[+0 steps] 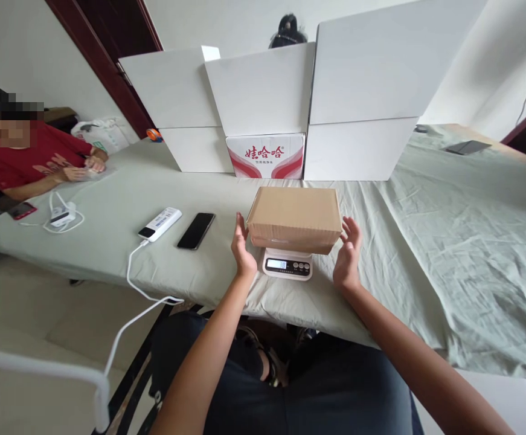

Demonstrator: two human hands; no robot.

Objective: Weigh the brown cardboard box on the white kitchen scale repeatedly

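Note:
A brown cardboard box [295, 208] rests on a small white kitchen scale [288, 264], hiding its platform. Dark digits show on the scale's lit display, too small to read surely. My left hand [243, 248] is upright at the box's left side, fingers stretched. On the right side stands my right hand [348, 257], its fingers extended and spread a little. Both palms face the box without gripping it; whether a fingertip touches it I cannot tell.
Stacked white cartons [362, 115] stand behind the box. Left of it lie a black phone [196, 231] and a white power bank [160, 225] with a cable hanging over the table edge. A person in a red shirt [31, 157] sits at the far left. The green tablecloth [426, 241] is wrinkled.

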